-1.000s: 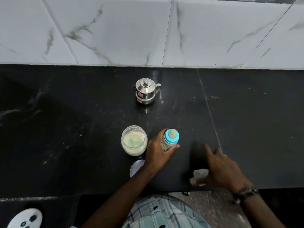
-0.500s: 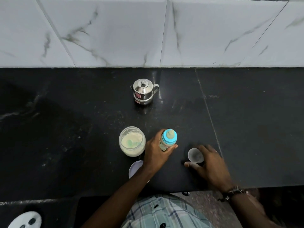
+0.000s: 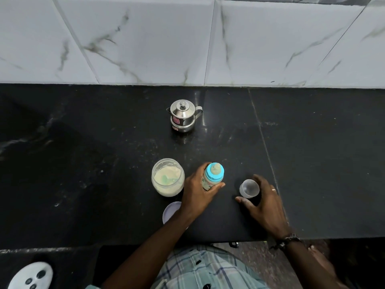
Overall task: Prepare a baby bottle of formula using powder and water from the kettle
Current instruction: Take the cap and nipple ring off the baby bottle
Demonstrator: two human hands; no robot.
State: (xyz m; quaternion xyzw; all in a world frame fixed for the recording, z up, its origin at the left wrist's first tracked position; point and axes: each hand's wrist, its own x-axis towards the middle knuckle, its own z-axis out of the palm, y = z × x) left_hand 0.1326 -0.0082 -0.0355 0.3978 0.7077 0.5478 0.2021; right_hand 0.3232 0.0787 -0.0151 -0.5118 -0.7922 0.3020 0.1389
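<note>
A baby bottle [image 3: 209,183] with a blue collar and teat stands upright on the black counter [image 3: 312,163]. My left hand [image 3: 198,192] is wrapped around its body. To its right, a clear bottle cap [image 3: 249,188] stands mouth up on the counter. My right hand [image 3: 264,203] curves loosely around the cap with fingers spread, and the thumb is apart from it. An open jar of cream powder [image 3: 167,177] with a green scoop inside sits left of the bottle. The small steel kettle [image 3: 183,116], lid on, stands farther back.
A pale round lid [image 3: 170,211] lies flat near the front edge, partly under my left wrist. A white device with dark buttons [image 3: 31,276] sits at the bottom left. A marble-tiled wall [image 3: 187,38] closes off the back of the counter.
My right hand carried the clear cap from the front edge to a spot right of the bottle, set it mouth up and loosened its fingers. My left hand stayed on the bottle.
</note>
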